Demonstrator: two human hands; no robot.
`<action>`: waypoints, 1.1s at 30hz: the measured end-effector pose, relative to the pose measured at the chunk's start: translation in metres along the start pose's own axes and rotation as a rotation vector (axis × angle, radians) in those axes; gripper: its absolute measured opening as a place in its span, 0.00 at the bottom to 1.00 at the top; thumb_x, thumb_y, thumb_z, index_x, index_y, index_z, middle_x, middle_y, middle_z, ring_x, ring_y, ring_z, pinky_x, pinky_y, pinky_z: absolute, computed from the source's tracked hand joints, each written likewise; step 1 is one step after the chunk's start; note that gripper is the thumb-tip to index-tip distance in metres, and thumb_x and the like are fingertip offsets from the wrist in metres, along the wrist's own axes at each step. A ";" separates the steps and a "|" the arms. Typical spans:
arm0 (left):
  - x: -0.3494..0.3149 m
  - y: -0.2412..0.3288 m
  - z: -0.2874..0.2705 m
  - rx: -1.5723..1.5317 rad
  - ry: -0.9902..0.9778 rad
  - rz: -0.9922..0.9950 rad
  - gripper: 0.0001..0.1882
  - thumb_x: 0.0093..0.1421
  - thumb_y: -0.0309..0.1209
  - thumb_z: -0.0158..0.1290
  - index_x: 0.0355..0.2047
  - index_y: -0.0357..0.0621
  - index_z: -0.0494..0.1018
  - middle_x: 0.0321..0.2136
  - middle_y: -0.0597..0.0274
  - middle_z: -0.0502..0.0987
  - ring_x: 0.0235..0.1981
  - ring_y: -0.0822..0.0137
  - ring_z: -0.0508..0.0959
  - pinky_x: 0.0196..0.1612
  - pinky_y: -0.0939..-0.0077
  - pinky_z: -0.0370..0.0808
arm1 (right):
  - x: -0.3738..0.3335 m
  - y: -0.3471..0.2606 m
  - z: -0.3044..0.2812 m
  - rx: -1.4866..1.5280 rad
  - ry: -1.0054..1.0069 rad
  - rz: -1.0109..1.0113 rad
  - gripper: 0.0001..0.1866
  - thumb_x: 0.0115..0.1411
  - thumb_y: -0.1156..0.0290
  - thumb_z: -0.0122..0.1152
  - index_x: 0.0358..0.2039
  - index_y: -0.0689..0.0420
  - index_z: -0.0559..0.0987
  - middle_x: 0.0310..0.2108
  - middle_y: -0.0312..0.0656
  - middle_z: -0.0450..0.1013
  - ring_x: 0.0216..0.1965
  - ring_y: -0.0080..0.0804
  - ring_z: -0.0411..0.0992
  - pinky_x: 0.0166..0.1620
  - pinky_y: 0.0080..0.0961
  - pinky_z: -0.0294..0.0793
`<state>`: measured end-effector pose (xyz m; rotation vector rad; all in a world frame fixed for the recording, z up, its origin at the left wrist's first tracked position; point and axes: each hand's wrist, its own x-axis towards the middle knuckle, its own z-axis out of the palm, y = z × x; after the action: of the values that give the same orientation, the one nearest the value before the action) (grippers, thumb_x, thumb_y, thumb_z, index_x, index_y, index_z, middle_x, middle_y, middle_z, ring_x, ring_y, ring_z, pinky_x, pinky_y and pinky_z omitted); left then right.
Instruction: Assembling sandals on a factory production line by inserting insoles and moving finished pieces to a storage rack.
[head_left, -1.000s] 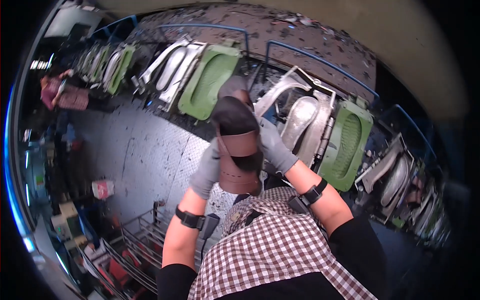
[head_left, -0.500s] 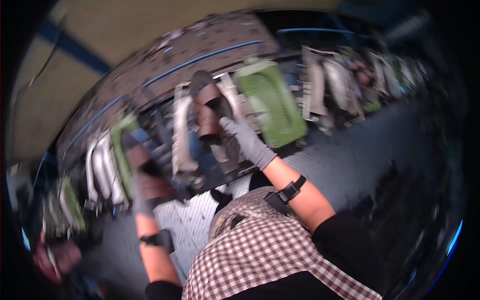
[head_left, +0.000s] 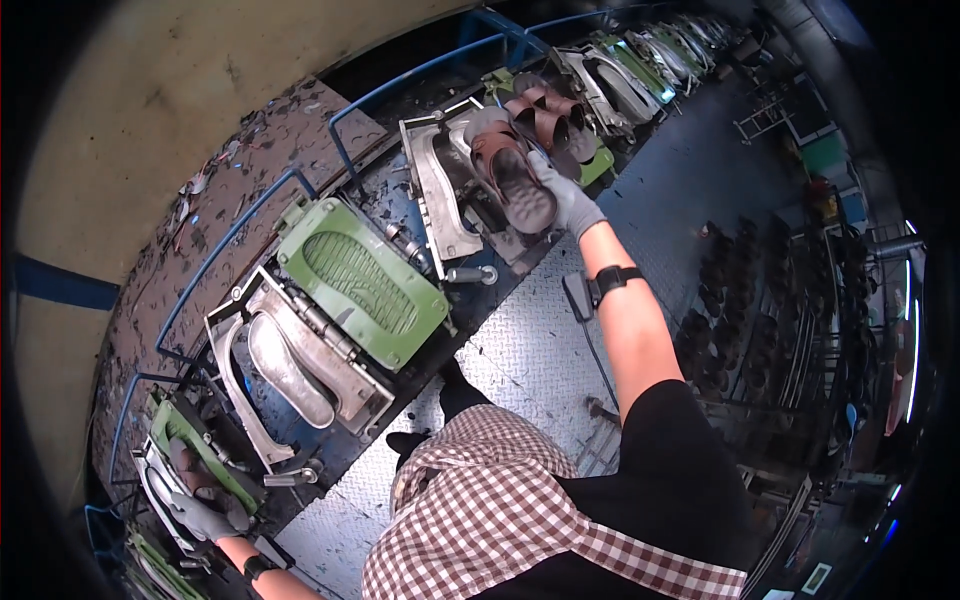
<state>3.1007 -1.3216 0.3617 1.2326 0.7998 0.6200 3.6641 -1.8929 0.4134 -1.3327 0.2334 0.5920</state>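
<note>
Both my hands wear grey gloves. My right hand (head_left: 567, 197) is closed on the near right edge of a brown strapped sandal (head_left: 508, 170), tilted over an open metal mould frame (head_left: 437, 185). At the lower left, my left hand (head_left: 203, 518) lies against another brown sandal (head_left: 207, 487), above a green mould plate (head_left: 190, 440); its fingers seem closed round the sandal's edge, partly hidden. Just beyond my right hand, more brown sandals (head_left: 548, 115) rest on the moulds. Between my hands stand a green sole-patterned plate (head_left: 365, 285) and a silver metal mould (head_left: 290, 370), both empty.
Blue rails (head_left: 235, 250) run along the mould row's far side, before a scrap-strewn brown surface (head_left: 230, 190). More moulds (head_left: 640, 65) continue to the upper right. Racks of dark footwear (head_left: 745, 300) stand at right. Metal tread-plate flooring (head_left: 520, 340) lies before me.
The view has turned and sharpened. My left hand with its sandal now appears lower and farther left. My right hand appears farther right and higher, with a sandal in its grip.
</note>
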 end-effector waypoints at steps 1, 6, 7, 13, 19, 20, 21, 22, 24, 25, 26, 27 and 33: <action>-0.005 0.003 0.008 0.057 0.062 0.067 0.25 0.68 0.39 0.46 0.56 0.31 0.69 0.54 0.41 0.74 0.53 0.49 0.75 0.59 0.59 0.68 | 0.034 -0.002 -0.032 -0.219 0.231 -0.118 0.27 0.62 0.47 0.65 0.46 0.60 0.79 0.41 0.39 0.80 0.36 0.29 0.78 0.41 0.28 0.78; -0.062 0.011 0.048 0.718 0.491 0.467 0.20 0.66 0.33 0.49 0.53 0.29 0.73 0.52 0.43 0.76 0.53 0.53 0.75 0.58 0.62 0.69 | 0.100 -0.023 -0.061 -1.101 0.694 -0.482 0.29 0.57 0.43 0.62 0.43 0.58 0.81 0.42 0.51 0.79 0.43 0.53 0.77 0.46 0.44 0.75; -0.066 0.000 0.080 1.107 0.539 0.557 0.20 0.65 0.30 0.50 0.53 0.29 0.73 0.54 0.45 0.76 0.55 0.55 0.74 0.59 0.62 0.68 | 0.117 -0.031 -0.074 -1.178 0.531 -0.531 0.25 0.59 0.44 0.61 0.41 0.54 0.82 0.41 0.49 0.79 0.42 0.54 0.77 0.45 0.46 0.76; -0.111 -0.019 0.316 0.725 0.085 0.209 0.29 0.60 0.25 0.54 0.63 0.35 0.65 0.58 0.50 0.70 0.63 0.57 0.67 0.67 0.66 0.59 | 0.107 -0.065 -0.037 -1.364 0.678 -0.786 0.23 0.65 0.47 0.54 0.34 0.57 0.80 0.37 0.53 0.77 0.38 0.57 0.74 0.37 0.50 0.72; -0.123 -0.009 0.414 0.003 -0.195 0.037 0.34 0.61 0.24 0.55 0.67 0.34 0.56 0.64 0.50 0.63 0.68 0.57 0.60 0.67 0.66 0.60 | -0.064 -0.019 0.142 -0.765 -0.079 -0.720 0.13 0.62 0.64 0.63 0.41 0.60 0.81 0.32 0.50 0.78 0.32 0.42 0.76 0.41 0.33 0.74; -0.109 -0.015 0.411 0.299 -0.246 0.183 0.31 0.64 0.24 0.53 0.66 0.34 0.57 0.63 0.50 0.64 0.67 0.56 0.61 0.66 0.65 0.62 | -0.088 0.008 0.153 -0.951 -0.337 -0.834 0.13 0.61 0.67 0.64 0.42 0.60 0.81 0.33 0.48 0.78 0.32 0.42 0.75 0.43 0.33 0.75; -0.099 -0.019 0.405 0.601 -0.294 0.317 0.28 0.66 0.25 0.51 0.64 0.34 0.59 0.61 0.50 0.66 0.66 0.55 0.63 0.66 0.64 0.64 | -0.107 0.032 0.161 -1.128 -0.602 -0.946 0.13 0.60 0.69 0.65 0.44 0.60 0.82 0.33 0.46 0.79 0.31 0.41 0.75 0.44 0.33 0.76; -0.103 0.021 0.410 -0.037 -0.165 0.153 0.22 0.69 0.24 0.45 0.63 0.35 0.60 0.59 0.51 0.69 0.63 0.54 0.68 0.64 0.60 0.69 | -0.125 0.051 0.177 -0.994 -0.742 -0.922 0.14 0.58 0.68 0.68 0.42 0.61 0.81 0.33 0.45 0.78 0.34 0.43 0.75 0.43 0.35 0.76; -0.097 0.007 0.369 -0.813 0.048 -0.065 0.20 0.69 0.24 0.44 0.61 0.38 0.65 0.57 0.49 0.71 0.56 0.55 0.75 0.62 0.59 0.71 | -0.136 0.087 0.201 -0.848 -0.763 -0.992 0.20 0.54 0.67 0.71 0.45 0.60 0.79 0.36 0.45 0.77 0.42 0.46 0.75 0.46 0.36 0.75; -0.095 -0.011 0.337 -0.723 0.010 -0.032 0.21 0.69 0.25 0.45 0.61 0.39 0.65 0.57 0.49 0.72 0.55 0.56 0.76 0.62 0.60 0.71 | -0.132 0.105 0.210 -0.846 -0.613 -1.082 0.25 0.53 0.67 0.72 0.52 0.59 0.77 0.40 0.46 0.77 0.47 0.48 0.74 0.50 0.36 0.74; -0.089 -0.058 0.314 0.154 0.128 0.289 0.20 0.69 0.31 0.45 0.59 0.36 0.67 0.49 0.55 0.77 0.47 0.64 0.79 0.52 0.66 0.77 | -0.148 0.117 0.229 -0.890 -0.545 -0.974 0.31 0.55 0.69 0.70 0.59 0.59 0.70 0.48 0.51 0.74 0.52 0.48 0.72 0.54 0.36 0.73; -0.092 -0.012 0.316 0.109 -0.129 0.320 0.23 0.68 0.33 0.47 0.61 0.35 0.65 0.51 0.56 0.76 0.50 0.64 0.77 0.53 0.66 0.75 | -0.143 0.137 0.232 -0.713 -0.615 -0.588 0.33 0.59 0.72 0.65 0.64 0.63 0.65 0.54 0.51 0.70 0.56 0.42 0.69 0.56 0.34 0.72; -0.090 0.033 0.136 0.805 0.391 0.475 0.32 0.60 0.27 0.52 0.65 0.35 0.60 0.61 0.41 0.67 0.64 0.44 0.66 0.66 0.57 0.63 | -0.128 0.193 0.227 -0.620 -0.444 -0.401 0.33 0.63 0.74 0.58 0.67 0.69 0.60 0.61 0.50 0.66 0.59 0.38 0.67 0.64 0.34 0.63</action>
<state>3.1583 -1.4626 0.4295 2.1118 1.1493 0.9915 3.4173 -1.6879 0.3679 -1.7329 -0.6152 0.6216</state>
